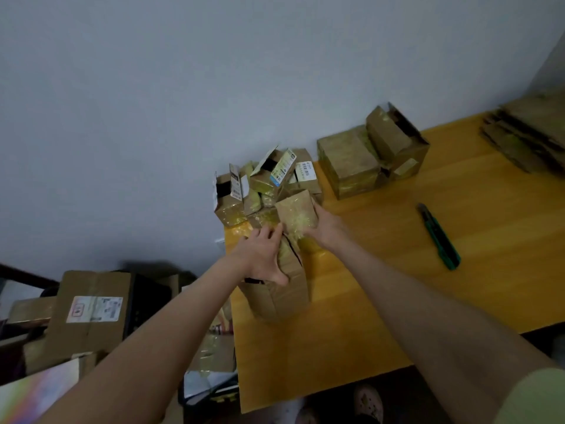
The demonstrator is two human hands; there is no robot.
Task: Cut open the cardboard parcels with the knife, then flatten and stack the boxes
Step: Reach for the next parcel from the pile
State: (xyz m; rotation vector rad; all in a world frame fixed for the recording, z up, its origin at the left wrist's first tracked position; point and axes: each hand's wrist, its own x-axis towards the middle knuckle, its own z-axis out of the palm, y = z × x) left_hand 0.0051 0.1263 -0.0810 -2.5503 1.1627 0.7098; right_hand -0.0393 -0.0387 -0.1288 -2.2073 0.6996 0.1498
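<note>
Yellow counter (367, 301) against a grey wall (183, 87): my left grip (263, 258) clasps the box (275, 301) near the left edge, thumb hooked on its side, and my right grip (324, 228) curls round its raised flap (296, 212). I'd spread the flaps and press it flat toward the open middle, clear of the knife (440, 237) lying to the right.

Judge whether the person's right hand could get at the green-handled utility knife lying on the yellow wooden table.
Probably yes. The green-handled utility knife lies alone on the yellow wooden table, right of the right hand, with nothing between them. The hand must first release the brown cardboard box.
</note>
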